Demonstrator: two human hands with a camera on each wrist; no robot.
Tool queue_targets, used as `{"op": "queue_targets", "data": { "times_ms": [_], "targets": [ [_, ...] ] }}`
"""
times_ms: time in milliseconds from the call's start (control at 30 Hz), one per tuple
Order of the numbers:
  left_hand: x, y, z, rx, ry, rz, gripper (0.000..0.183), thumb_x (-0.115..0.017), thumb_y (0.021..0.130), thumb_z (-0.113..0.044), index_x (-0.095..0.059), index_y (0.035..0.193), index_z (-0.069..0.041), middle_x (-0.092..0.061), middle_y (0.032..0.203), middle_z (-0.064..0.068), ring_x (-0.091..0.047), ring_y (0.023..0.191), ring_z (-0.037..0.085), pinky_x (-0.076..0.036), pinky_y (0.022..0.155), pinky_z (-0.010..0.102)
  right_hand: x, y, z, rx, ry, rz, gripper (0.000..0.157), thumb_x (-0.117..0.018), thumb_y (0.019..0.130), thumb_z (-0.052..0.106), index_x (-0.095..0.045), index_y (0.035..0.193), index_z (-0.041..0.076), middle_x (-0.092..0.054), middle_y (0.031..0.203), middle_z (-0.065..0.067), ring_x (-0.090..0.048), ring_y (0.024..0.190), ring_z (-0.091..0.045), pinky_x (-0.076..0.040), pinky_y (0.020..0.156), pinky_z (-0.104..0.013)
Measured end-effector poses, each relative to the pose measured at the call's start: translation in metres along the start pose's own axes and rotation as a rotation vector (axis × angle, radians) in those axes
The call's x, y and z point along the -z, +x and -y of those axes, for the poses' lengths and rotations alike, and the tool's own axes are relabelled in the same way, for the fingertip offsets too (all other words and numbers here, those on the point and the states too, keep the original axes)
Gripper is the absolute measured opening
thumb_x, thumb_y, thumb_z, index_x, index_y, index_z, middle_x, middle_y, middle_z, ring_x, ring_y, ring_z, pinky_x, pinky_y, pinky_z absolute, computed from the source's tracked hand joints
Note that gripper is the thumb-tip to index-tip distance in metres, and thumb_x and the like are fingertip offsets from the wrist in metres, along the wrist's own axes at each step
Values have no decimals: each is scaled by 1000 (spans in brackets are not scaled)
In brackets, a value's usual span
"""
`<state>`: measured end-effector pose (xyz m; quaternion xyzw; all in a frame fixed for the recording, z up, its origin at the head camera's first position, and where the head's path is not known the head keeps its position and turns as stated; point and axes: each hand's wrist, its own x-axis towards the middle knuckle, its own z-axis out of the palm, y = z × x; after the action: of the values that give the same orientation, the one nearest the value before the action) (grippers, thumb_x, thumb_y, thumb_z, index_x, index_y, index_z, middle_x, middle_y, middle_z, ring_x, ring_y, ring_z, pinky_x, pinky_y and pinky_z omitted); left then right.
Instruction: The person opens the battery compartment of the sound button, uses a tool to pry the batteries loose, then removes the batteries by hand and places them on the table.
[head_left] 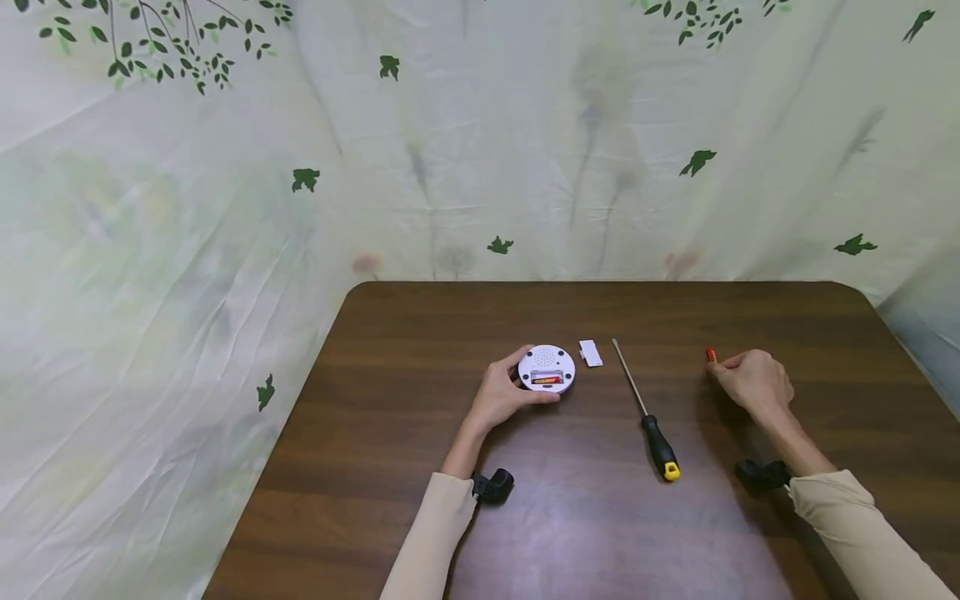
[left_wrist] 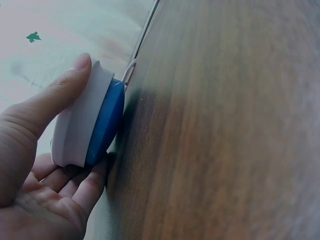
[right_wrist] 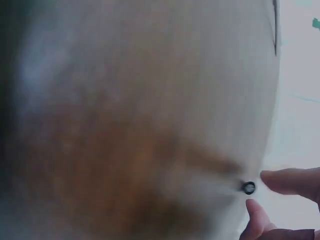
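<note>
My left hand (head_left: 504, 387) grips a round white device (head_left: 547, 360) by its rim, thumb on one side and fingers on the other. Its back, with a grid of small holes and an uncovered battery compartment, faces up; a red battery (head_left: 547, 381) lies inside. From the left wrist, the device shows a white body (left_wrist: 80, 120) and a blue underside (left_wrist: 107, 122) close over the table. My right hand (head_left: 753, 381) is at another red battery (head_left: 711, 354). In the right wrist view, thumb and finger stand apart on either side of the battery's round end (right_wrist: 249, 188).
A small white cover (head_left: 590, 353) lies right of the device. Beside it is a screwdriver (head_left: 660, 450) with a black and yellow handle, its shaft pointing to the back. The brown wooden table (head_left: 420, 333) ends at a leaf-printed curtain (head_left: 525, 167).
</note>
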<state>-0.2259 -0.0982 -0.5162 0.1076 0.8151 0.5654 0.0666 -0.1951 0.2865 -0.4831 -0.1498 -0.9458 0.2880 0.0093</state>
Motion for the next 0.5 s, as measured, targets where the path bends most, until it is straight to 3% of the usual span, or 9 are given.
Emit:
{"op": "queue_targets", "data": {
  "times_ms": [100,167,233,367,500],
  "targets": [
    [2,-1,-1,0,11,-1,93,-99,67,-22,-56,149,-12,-65,143,7,-61,122,11,-51,105,29,0,-6,14,42,17,-76,39,-65,98,35,-79,102,-2,-75,101,-26,-65,73,-32,-40,47,-32],
    [4,-1,-1,-5,5,-2,93,-99,67,-21,-56,149,-12,-65,142,6,-62,120,11,-51,104,28,-1,-12,31,119,44,-122,37,-65,99,32,-77,102,-2,-75,95,-25,-64,72,-31,-40,49,-31],
    [4,-2,-2,-13,-10,-1,91,-99,67,-20,-57,148,-13,-66,140,6,-62,119,10,-51,102,26,-3,-18,52,227,69,-115,31,-66,100,27,-76,105,-2,-74,92,-22,-64,73,-29,-42,52,-30],
    [4,-1,-1,-37,-27,11,87,-99,68,-19,-59,145,-15,-68,136,3,-62,116,8,-51,99,22,-15,-26,98,417,122,67,26,-70,99,22,-76,113,2,-73,93,-16,-62,79,-24,-43,61,-29],
    [3,-1,1,-58,-24,19,84,-98,69,-20,-60,143,-17,-69,133,3,-62,113,9,-51,94,20,-42,-29,133,504,165,284,25,-76,95,22,-78,114,6,-67,80,-7,-54,72,-19,-40,60,-26]
  ]
}}
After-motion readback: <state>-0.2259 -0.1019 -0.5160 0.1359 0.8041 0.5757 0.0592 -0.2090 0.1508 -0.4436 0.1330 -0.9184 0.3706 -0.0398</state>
